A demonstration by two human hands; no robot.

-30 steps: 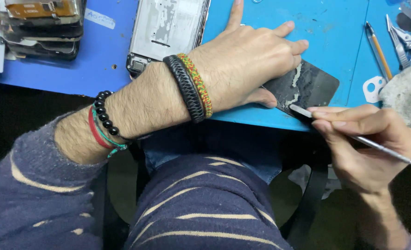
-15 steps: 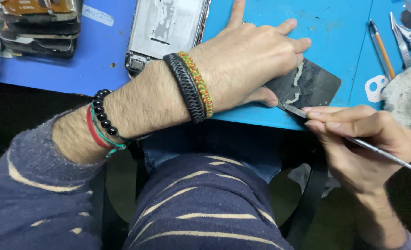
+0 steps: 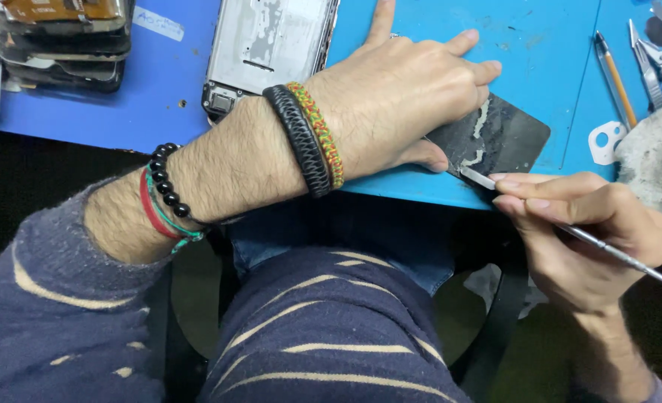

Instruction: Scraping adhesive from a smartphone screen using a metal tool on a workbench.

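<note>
Dark, with pale residue streaks, the flat panel (image 3: 495, 134) lies at the blue mat's (image 3: 547, 60) near edge — under the left hand (image 3: 406, 97), whose spread fingers press it flat. Just beside it, the right hand (image 3: 585, 231) pinches a thin metal tool (image 3: 570, 231) — tip touching the panel's edge.
</note>
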